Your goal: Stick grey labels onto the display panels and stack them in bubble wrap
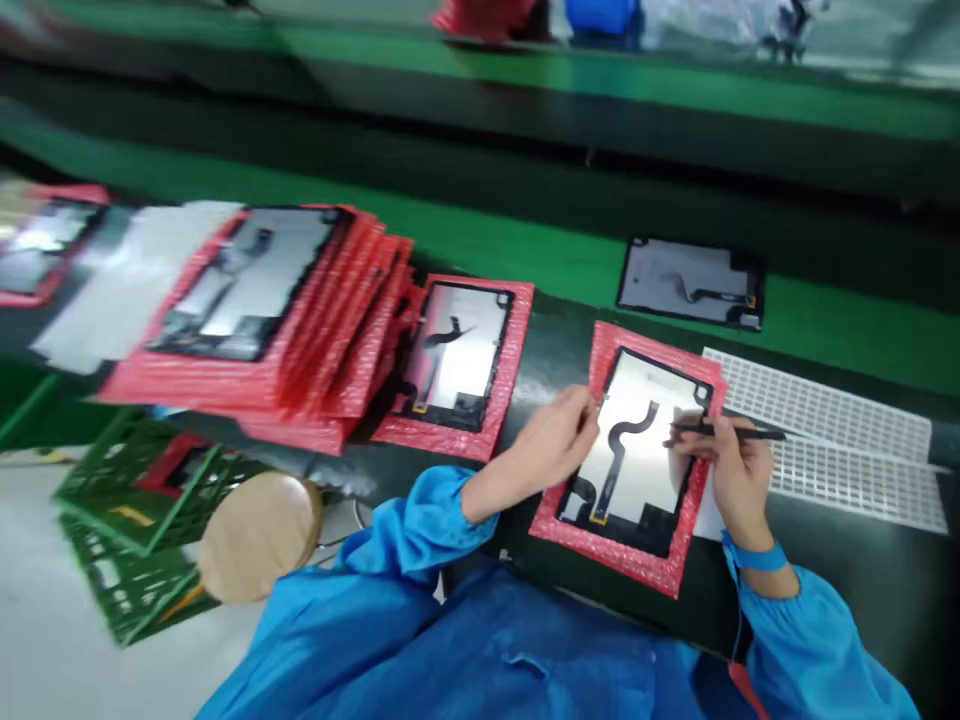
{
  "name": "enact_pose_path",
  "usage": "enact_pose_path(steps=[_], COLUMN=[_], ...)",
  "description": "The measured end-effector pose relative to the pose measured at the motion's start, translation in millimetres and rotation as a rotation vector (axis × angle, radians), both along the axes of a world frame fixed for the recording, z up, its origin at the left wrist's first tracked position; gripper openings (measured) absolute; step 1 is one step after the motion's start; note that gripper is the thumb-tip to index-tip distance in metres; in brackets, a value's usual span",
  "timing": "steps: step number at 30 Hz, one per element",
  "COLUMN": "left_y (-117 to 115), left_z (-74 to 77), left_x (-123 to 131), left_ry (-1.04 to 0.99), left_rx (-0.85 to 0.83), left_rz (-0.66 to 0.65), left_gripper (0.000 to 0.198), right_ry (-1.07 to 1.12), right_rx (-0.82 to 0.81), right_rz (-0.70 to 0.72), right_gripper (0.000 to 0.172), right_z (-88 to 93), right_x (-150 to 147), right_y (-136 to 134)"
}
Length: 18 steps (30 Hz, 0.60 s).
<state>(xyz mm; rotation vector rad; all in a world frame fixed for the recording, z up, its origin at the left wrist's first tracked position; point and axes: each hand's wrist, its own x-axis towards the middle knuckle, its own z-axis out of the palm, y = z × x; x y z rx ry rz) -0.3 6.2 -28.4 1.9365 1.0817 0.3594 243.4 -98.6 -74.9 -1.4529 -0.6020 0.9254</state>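
A flat silver panel with a black frame and a black flex cable (636, 445) lies on a red bubble-wrap sheet (607, 552) in front of me. My left hand (551, 440) rests with curled fingers on the panel's left edge. My right hand (731, 465) pinches black tweezers (739, 432) whose tip points at the panel's right side. A blue band circles my right wrist.
A second panel on red wrap (456, 362) lies to the left, beside a stack of red-wrapped panels (255, 310). A bare panel (690, 282) sits on the green belt. White sticker sheets (825, 440) lie at the right. Green crates (127, 520) and a round stool (259, 530) stand on the floor.
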Motion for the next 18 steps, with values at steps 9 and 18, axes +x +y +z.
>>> enact_pose_path(steps=[9, 18], left_y=[46, 169], left_z=[24.0, 88.1], left_x=[-39, -226], left_ry=[-0.447, -0.321], left_rx=[-0.082, 0.024], left_rz=[0.180, 0.799], left_gripper=[0.078, 0.110], right_ry=[0.200, 0.166], right_rx=[0.164, 0.114], right_rz=[-0.070, -0.005], right_gripper=[0.044, 0.046], right_z=[-31.7, -35.0], right_x=[44, 42], right_y=[0, 6])
